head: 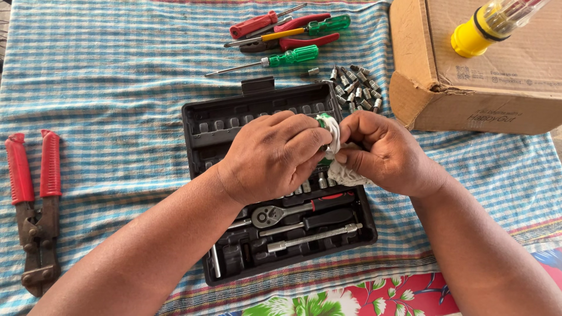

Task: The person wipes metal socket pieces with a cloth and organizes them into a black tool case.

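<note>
A blue striped cloth (117,88) covered the table, with an open black tool case (278,193) at its centre. Directly above the case, the left hand (275,155) had its fingers clamped on a green-handled tool (321,121), while the right hand (380,152) pinched a white rag (345,172) around it; this looked like wiping, calling for a steady grip. Beyond the case lay screwdrivers (287,35) and loose bits (357,88).
</note>
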